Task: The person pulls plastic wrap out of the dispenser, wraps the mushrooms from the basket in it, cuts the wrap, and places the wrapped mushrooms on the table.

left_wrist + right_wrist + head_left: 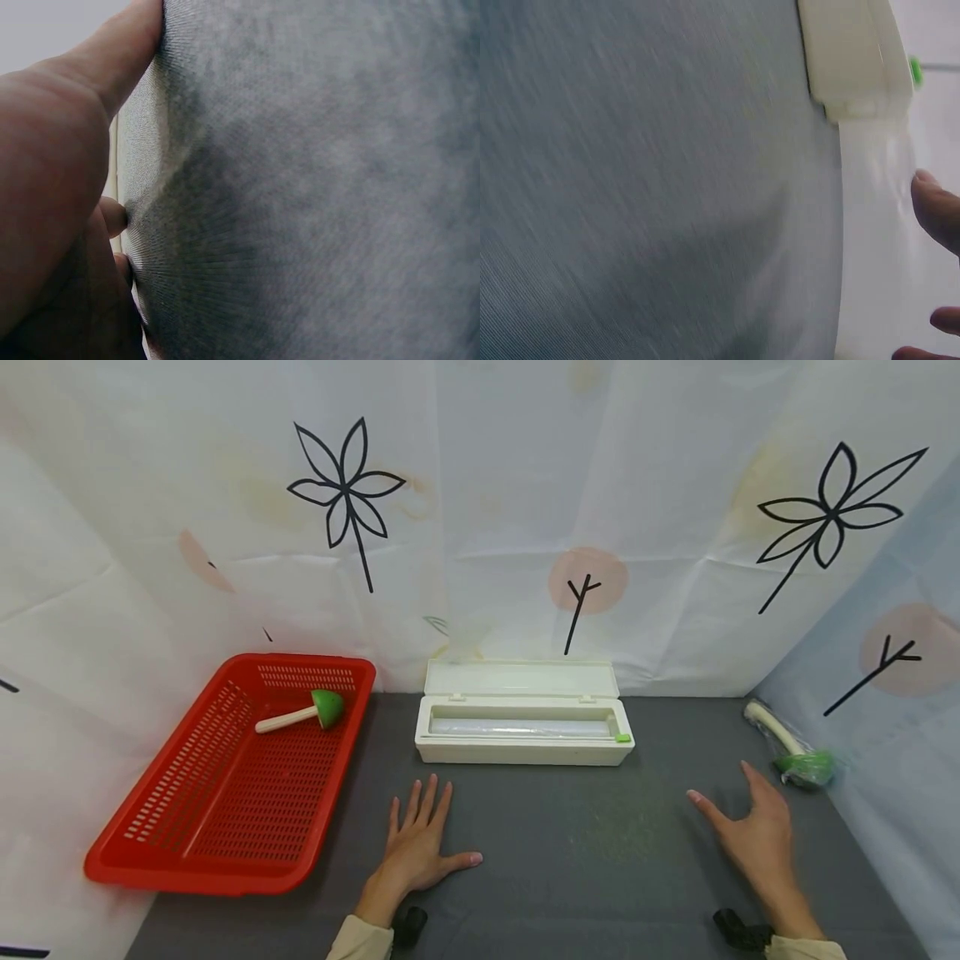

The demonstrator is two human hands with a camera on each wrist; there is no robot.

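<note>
My left hand (417, 852) rests on the grey tabletop with its fingers spread, in front of an open white cling film box (525, 752). To the right, my right hand (759, 831) hovers over the table, thumb and index finger apart, holding nothing. Just beyond it lies a green-capped toy mushroom (806, 767) wrapped in clear film, its pale stem pointing away. The box's lid is raised against the back, and a film roll (521, 727) shows inside. In the right wrist view, the box (855, 56) appears beyond the thumb.
A red perforated basket (213, 883) stands at the left, with an unwrapped green-capped toy mushroom (327, 708) in it. A small green piece (623, 737) sits at the box's right end. White printed cloth (487, 510) hangs round the back and sides of the grey table (585, 893).
</note>
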